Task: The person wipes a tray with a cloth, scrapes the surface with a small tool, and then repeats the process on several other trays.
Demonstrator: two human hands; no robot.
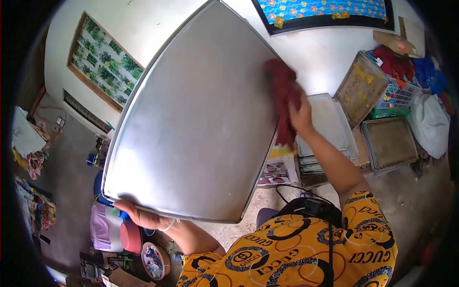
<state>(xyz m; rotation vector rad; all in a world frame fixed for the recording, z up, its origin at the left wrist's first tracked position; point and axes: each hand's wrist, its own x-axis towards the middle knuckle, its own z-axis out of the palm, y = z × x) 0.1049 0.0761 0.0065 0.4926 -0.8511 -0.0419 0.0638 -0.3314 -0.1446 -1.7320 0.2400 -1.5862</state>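
Note:
A large silver metal tray with a raised rim is held up and tilted in front of me, filling the middle of the view. My left hand grips its lower left edge, fingers closed round the rim. Near the tray's right edge, my right hand is closed on a dark red cloth, which lies against the tray's surface and hangs down past the edge. The cloth is slightly blurred.
Stacked trays stand at the right, with darker trays beyond. A basket of cloths and a white sack are at the far right. Lower left are a red tub, a purple container and a round basin.

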